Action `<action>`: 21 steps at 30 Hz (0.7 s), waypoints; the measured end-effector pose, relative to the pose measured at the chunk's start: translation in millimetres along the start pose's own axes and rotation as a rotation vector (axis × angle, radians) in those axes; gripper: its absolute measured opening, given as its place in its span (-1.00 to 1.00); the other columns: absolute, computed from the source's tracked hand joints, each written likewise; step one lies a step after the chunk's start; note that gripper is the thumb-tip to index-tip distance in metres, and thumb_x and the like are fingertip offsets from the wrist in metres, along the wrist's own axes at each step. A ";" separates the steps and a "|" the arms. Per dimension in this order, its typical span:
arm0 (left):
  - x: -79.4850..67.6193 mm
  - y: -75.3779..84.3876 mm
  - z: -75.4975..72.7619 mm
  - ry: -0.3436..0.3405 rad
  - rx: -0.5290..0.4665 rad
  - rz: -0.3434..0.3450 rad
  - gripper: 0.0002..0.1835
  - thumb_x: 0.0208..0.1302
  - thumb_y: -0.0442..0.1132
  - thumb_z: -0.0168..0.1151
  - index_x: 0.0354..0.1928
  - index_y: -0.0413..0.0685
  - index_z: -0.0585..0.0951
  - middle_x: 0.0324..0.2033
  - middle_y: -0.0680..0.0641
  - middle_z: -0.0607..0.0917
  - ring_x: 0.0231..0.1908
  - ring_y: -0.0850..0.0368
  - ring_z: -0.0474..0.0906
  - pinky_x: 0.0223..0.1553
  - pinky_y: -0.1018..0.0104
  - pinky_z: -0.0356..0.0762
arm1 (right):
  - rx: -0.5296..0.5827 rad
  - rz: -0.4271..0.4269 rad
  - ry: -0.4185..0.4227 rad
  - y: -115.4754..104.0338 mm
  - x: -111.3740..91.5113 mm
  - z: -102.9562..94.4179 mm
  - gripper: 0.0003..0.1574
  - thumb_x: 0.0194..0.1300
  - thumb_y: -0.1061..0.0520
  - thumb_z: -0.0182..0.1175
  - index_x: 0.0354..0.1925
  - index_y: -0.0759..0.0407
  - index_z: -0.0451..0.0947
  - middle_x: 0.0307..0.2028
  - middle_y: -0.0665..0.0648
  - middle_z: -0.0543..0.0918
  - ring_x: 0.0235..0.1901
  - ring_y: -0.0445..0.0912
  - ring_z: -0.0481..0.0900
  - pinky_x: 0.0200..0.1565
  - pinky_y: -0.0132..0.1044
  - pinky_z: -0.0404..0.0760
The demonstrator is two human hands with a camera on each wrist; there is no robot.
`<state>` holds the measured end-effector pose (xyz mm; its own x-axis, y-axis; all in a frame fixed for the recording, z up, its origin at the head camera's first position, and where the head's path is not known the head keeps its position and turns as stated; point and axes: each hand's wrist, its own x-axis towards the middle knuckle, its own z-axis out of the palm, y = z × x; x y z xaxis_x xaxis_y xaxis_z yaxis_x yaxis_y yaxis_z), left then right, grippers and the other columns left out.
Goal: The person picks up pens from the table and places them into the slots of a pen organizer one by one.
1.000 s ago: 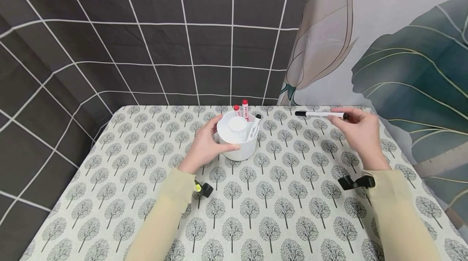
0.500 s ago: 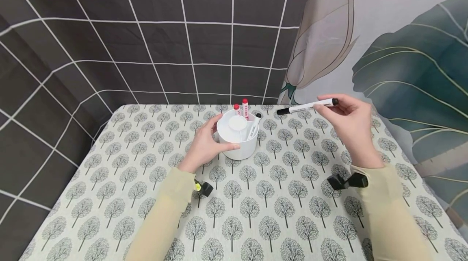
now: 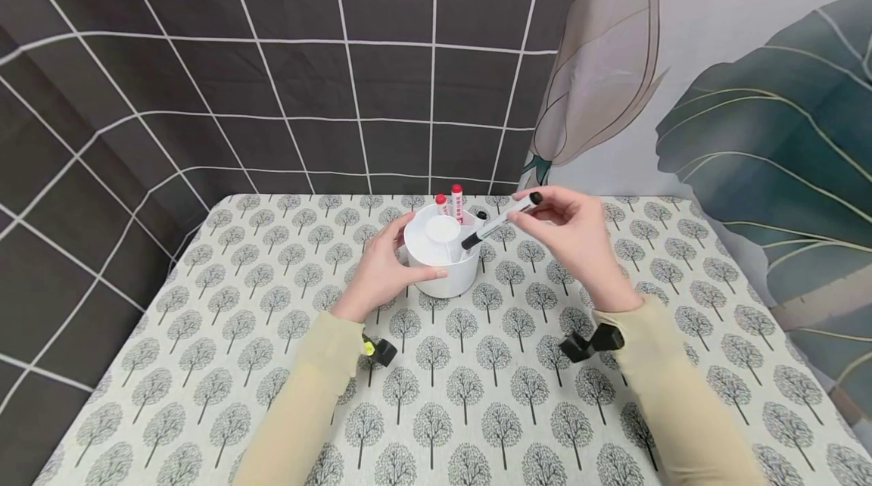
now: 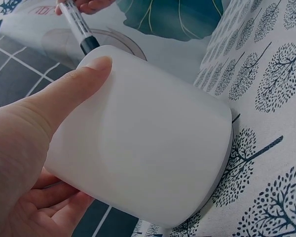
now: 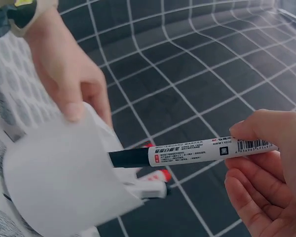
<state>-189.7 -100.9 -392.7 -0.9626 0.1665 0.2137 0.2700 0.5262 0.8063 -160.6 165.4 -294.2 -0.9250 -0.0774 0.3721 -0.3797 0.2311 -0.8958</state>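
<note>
A round white divided pen holder stands on the table, and my left hand grips it from the left, thumb across its near side. My right hand pinches a black-capped whiteboard marker near its back end. The marker slants down to the left, its black cap at the holder's right-hand opening. Inside the holder stand two red-capped markers and another black-capped marker, partly hidden behind the held one. The right wrist view shows the printed label on the held whiteboard marker.
A cloth with a tree print covers the table. Behind its far edge hangs a dark curtain with white grid lines. At the right is a pale curtain with large leaves and a flower bud.
My right hand has moved left with the black-capped marker, from the table's right side to the pen holder, and the marker has tilted cap downward. My left hand and the holder have stayed put.
</note>
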 end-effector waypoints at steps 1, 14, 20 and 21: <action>-0.3 0.2 0.0 0.000 0.000 0.000 0.22 -0.45 0.35 0.51 0.37 0.08 0.24 0.15 0.02 0.44 0.11 0.14 0.41 0.12 0.19 0.37 | -0.012 0.007 -0.014 0.9 0.1 3.8 -0.66 0.06 0.28 0.38 -0.15 0.35 0.61 -0.35 0.22 0.66 -0.38 0.01 0.64 -0.36 -0.38 0.62; 0.1 -2.6 3.3 0.002 -0.021 0.035 0.17 -0.43 0.35 0.49 0.36 0.19 0.24 0.14 0.12 0.44 0.12 0.31 0.35 0.11 0.36 0.34 | -0.078 0.001 -0.134 13.2 -2.7 35.3 -0.69 0.05 0.28 0.38 -0.19 0.36 0.61 -0.32 0.18 0.66 -0.36 0.04 0.63 -0.30 -0.32 0.63; -1.1 -2.3 3.2 -0.007 -0.021 0.022 0.19 -0.44 0.35 0.49 0.37 0.18 0.23 0.15 0.11 0.44 0.12 0.28 0.36 0.12 0.30 0.35 | -0.113 0.015 -0.121 13.6 -7.7 33.0 -0.54 0.06 0.16 0.41 -0.03 0.24 0.60 -0.13 0.15 0.64 -0.25 0.00 0.62 -0.21 -0.31 0.61; -1.5 -2.1 3.1 -0.007 -0.018 0.016 0.20 -0.44 0.36 0.49 0.37 0.18 0.22 0.15 0.11 0.44 0.12 0.27 0.36 0.12 0.30 0.35 | -0.107 0.020 -0.108 13.7 -8.3 31.6 -0.54 0.08 0.16 0.39 -0.02 0.24 0.59 -0.12 0.15 0.64 -0.24 0.00 0.62 -0.21 -0.32 0.61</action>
<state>-188.7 -99.7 -396.3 -0.9580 0.1810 0.2225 0.2848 0.5082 0.8128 -158.6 138.7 -317.3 -0.9309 -0.1740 0.3212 -0.3627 0.3356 -0.8694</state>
